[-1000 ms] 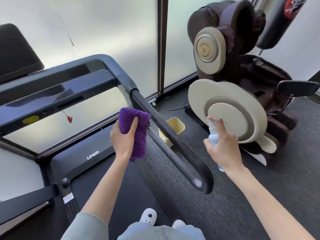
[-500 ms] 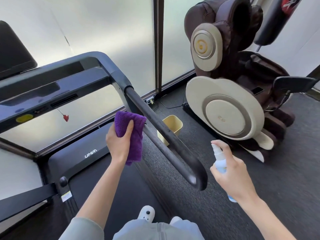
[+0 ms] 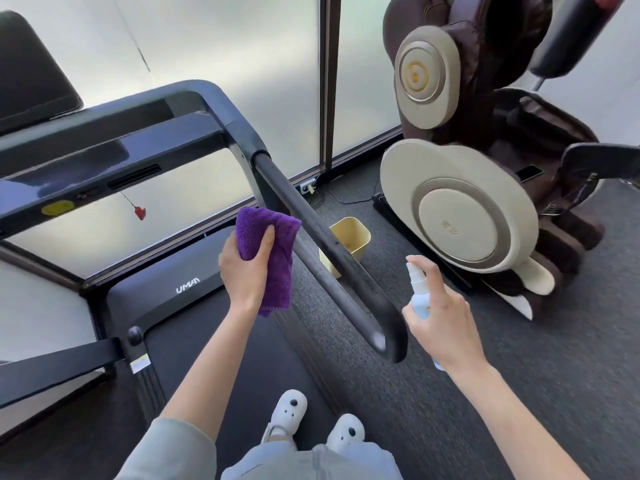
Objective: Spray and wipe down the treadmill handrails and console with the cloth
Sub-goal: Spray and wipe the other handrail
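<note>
From the far left I see the glossy dark treadmill console (image 3: pixel 86 171) with one red safety clip (image 3: pixel 140 212) hanging under it, then the black treadmill belt deck (image 3: pixel 166 282) where my two white clogs (image 3: pixel 289 405) stand. My left hand (image 3: pixel 244 271) grips one folded purple microfibre cloth (image 3: pixel 273 244), held just beside the long black padded right handrail (image 3: pixel 329 258); I cannot tell whether cloth and rail touch. One pale yellow plastic bin (image 3: pixel 349 233) sits on the grey carpet behind the rail, partly hidden by it. Right of the rail's end, my right hand (image 3: pixel 446 323) is wrapped around one small pale blue spray bottle (image 3: pixel 420 299), forefinger on its white nozzle, near the rail's tip. Beyond stands one brown and beige massage chair (image 3: pixel 467 209).
</note>
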The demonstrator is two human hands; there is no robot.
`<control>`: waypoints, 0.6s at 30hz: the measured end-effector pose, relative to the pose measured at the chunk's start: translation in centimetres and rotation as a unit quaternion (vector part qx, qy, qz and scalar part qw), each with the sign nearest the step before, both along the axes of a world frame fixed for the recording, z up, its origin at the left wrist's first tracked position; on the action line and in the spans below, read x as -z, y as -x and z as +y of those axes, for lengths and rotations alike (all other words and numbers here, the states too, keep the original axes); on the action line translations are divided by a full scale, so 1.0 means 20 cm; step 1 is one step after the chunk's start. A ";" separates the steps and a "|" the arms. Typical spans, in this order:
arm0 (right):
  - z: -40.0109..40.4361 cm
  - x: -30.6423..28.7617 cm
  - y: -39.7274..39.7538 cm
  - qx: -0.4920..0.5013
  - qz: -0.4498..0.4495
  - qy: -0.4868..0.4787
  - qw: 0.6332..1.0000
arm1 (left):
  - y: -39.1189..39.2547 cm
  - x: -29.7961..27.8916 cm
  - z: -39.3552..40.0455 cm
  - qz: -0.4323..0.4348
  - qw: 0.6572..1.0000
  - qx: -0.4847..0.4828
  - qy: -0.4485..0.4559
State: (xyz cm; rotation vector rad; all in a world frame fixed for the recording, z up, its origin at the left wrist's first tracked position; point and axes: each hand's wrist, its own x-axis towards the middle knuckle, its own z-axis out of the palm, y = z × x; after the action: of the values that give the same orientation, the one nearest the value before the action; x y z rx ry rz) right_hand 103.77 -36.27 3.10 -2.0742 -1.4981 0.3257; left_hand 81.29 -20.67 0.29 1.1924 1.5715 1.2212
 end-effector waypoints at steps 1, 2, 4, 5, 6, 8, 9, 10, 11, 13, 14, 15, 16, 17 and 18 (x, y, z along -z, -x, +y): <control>0.01 0.00 -0.01 -0.001 -0.001 -0.002 1.000 | 0.00 0.00 -0.02 -0.001 1.000 -0.006 0.001; 0.01 0.00 -0.01 -0.001 0.000 -0.004 1.000 | 0.01 0.01 -0.03 -0.003 1.000 -0.011 0.003; 0.02 0.00 -0.02 0.002 0.014 -0.005 1.000 | 0.01 0.01 -0.06 -0.005 1.000 -0.016 0.004; 0.02 0.01 -0.04 0.007 0.026 -0.006 1.000 | 0.01 0.01 -0.07 -0.004 1.000 -0.016 0.004; 0.01 0.02 -0.05 0.014 0.044 -0.009 0.999 | 0.01 0.01 -0.08 -0.002 1.000 -0.015 0.004; -0.05 0.02 -0.08 0.038 0.107 -0.028 0.993 | 0.00 0.01 -0.08 0.000 1.000 -0.018 0.003; -0.09 0.03 -0.09 0.050 0.144 -0.038 0.988 | -0.01 0.00 -0.07 -0.001 1.000 -0.024 0.004; -0.13 0.03 -0.10 0.059 0.172 -0.047 0.982 | -0.02 -0.02 -0.05 -0.005 0.999 -0.033 0.008; -0.17 0.04 -0.11 0.065 0.190 -0.056 0.978 | -0.04 -0.03 -0.01 -0.016 0.999 -0.045 0.012; -0.25 0.06 -0.14 0.077 0.200 -0.058 0.975 | -0.10 -0.06 0.09 -0.045 0.997 -0.063 0.021; -0.28 0.07 -0.14 0.084 0.199 -0.053 0.975 | -0.12 -0.08 0.14 -0.058 0.996 -0.065 0.025; -0.31 0.08 -0.15 0.092 0.198 -0.047 0.975 | -0.15 -0.08 0.19 -0.068 0.995 -0.064 0.029; -0.33 0.09 -0.14 0.101 0.197 -0.042 0.974 | -0.17 -0.09 0.24 -0.072 0.995 -0.058 0.032; -0.34 0.10 -0.14 0.110 0.193 -0.041 0.974 | -0.19 -0.08 0.27 -0.071 0.996 -0.048 0.033; -0.33 0.10 -0.14 0.113 0.187 -0.041 0.975 | -0.21 -0.07 0.29 -0.064 0.997 -0.036 0.030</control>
State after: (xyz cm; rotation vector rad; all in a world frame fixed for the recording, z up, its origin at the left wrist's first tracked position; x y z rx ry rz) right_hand 106.64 -42.89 1.12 -1.9605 -1.0285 0.5227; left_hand 85.45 -14.96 1.67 1.0071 1.5569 1.2629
